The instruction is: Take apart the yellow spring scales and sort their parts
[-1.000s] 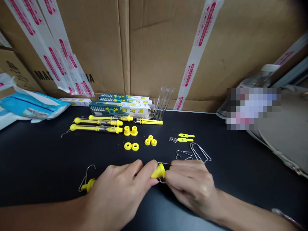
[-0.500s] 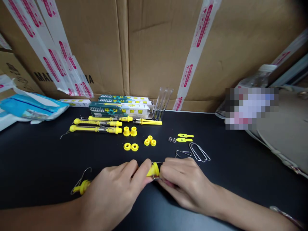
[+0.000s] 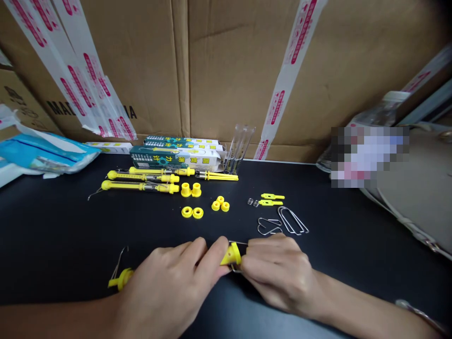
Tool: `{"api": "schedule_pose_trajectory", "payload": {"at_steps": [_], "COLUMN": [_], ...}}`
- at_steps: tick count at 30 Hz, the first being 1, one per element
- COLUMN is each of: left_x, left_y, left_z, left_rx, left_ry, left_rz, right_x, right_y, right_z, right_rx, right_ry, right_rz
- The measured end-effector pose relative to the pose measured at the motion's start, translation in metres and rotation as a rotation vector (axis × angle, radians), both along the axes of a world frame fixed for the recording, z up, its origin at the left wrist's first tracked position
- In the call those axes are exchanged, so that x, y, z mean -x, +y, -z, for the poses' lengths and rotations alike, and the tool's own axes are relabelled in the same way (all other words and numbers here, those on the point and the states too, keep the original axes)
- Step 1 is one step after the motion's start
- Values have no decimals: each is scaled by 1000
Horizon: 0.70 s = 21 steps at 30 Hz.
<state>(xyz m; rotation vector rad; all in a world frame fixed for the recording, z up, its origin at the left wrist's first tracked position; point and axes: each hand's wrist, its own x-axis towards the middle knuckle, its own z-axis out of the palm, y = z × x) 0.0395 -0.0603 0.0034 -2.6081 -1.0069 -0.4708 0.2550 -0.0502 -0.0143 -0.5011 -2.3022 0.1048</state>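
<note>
Soft, even indoor light fills the view, with no clear source in sight. The black desk shows only a faint sheen, and the left hand and right hand cast weak, diffuse shadows. Wide-angle distortion bends the cardboard boxes toward the edges, the top right corner falls dark, and a pixelated patch blurs the right side.

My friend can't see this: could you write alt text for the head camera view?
The left hand and right hand grip a yellow plastic cone and bent wire over a black table. Beyond lie yellow spring scales, springs and wire loops, before a taped cardboard box.
</note>
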Motion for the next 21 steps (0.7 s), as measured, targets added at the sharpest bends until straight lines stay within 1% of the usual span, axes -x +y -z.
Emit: {"api": "schedule_pose_trajectory", "payload": {"at_steps": [3,5,7,11,15,18,21], "left_x": [9,14,16,13,11,10,10], "left_y": [13,20,24,22,20,21,20], "left_z": [4,8,12,14,11,8,5], "left_rx": [50,38,-16,-118,-135,-162,-214], "left_ry": [43,-4,-19,-14,-24,-69,-110], "left_rz": [-96,-123,-91,-26,-12,24,78], "right_x": [-2,-3,-4,-7,-9,-8,-7], "right_y": [-8,-11,-11,-6,-3,-2,1], "right_z": [-1,-1,-1,2,-1,-8,-16], "right_rx": [-69,-32,0,-29,-87,-171,-396], "right_ry": [64,87,74,7,-19,-37,-39], "right_rz": [6,26,23,-5,48,115,152]}}
